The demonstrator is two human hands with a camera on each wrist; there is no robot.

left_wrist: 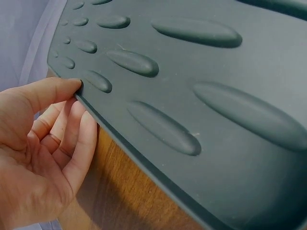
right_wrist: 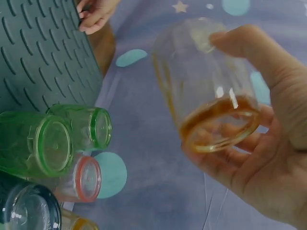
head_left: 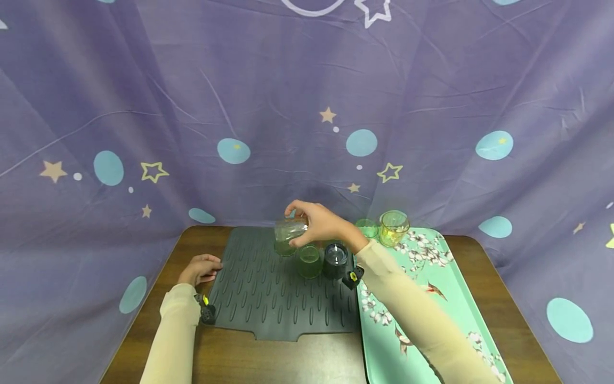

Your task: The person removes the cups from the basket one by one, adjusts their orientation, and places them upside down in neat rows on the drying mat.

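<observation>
My right hand (head_left: 322,223) grips a clear drinking glass (right_wrist: 211,91) with an amber-tinted base, thumb on one side and fingers round the other. The glass is held tilted above the dark grey draining mat (head_left: 259,288). Below it on the mat are a green glass (head_left: 309,262), another green glass (right_wrist: 86,125) and a dark blue glass (head_left: 335,261). A pink-tinted glass (right_wrist: 84,179) shows beside them in the right wrist view, base toward the camera. At the mat's left edge my left hand (head_left: 200,268) pinches the rim, thumb on top and fingers beneath.
On the right lies a mint-green floral tray (head_left: 431,304), bearing a yellow glass (head_left: 394,229) and a green glass (head_left: 367,228) at its far end. Mat and tray rest on a wooden table (head_left: 326,357). A purple patterned curtain (head_left: 288,106) hangs behind.
</observation>
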